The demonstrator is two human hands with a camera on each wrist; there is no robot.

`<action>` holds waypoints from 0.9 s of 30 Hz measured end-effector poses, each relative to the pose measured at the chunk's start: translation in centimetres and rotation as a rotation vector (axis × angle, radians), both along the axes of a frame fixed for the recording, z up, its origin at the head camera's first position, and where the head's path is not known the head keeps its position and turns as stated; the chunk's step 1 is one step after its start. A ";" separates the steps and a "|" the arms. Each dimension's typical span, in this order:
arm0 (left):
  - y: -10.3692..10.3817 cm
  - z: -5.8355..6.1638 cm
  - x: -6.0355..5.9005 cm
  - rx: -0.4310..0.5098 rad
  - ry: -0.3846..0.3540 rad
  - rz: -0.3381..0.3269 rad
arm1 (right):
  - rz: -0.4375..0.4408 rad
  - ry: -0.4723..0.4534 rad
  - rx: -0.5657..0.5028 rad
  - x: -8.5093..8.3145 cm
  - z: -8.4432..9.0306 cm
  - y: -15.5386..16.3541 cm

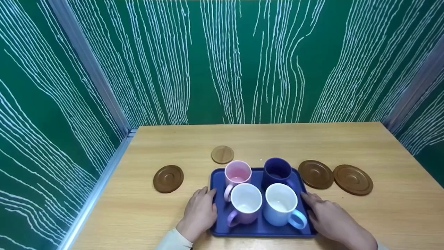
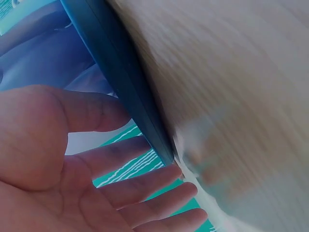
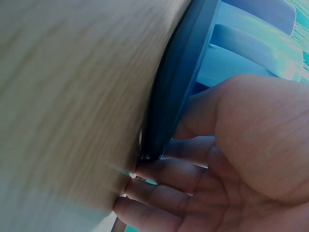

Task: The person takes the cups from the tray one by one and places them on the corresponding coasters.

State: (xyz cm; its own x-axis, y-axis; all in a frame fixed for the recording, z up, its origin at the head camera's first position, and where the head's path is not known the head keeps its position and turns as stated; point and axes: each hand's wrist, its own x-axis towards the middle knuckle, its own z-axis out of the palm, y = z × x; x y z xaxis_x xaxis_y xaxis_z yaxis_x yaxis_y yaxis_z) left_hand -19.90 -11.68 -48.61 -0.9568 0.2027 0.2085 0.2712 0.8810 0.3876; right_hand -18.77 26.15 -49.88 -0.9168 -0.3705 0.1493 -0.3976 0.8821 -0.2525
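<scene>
A dark blue tray lies at the front of the wooden table, with a pink mug and a navy mug at its back. In front of these stand a purple mug and a light blue mug, both white inside. My left hand grips the tray's left side, thumb on the rim and fingers at its outer edge in the left wrist view. On the opposite side, my right hand holds the rim likewise; the right wrist view shows its index finger partly hidden behind the tray.
A dark brown round coaster lies left of the tray, and a smaller, lighter wooden disc is behind it. Two more brown coasters, one nearer and one farther right, sit side by side. Green patterned walls enclose the table.
</scene>
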 end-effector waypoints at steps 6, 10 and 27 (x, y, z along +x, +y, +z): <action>0.0 -0.3 0.1 -0.008 -0.001 -0.013 | 0.001 0.014 -0.005 0.1 -0.1 0.1; 0.0 -0.4 0.2 -0.027 -0.026 -0.031 | -0.004 0.001 0.001 0.1 -0.1 0.1; -0.1 -0.5 0.0 0.077 -0.114 -0.062 | -0.017 -0.039 0.016 0.1 0.2 -0.1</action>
State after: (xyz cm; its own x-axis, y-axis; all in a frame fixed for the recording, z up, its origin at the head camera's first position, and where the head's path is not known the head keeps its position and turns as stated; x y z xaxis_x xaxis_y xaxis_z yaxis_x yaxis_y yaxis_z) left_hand -19.88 -11.79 -49.07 -0.9612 0.2500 0.1162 0.2746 0.8302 0.4851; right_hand -18.64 26.05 -49.71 -0.9280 -0.3566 0.1076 -0.3725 0.8927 -0.2537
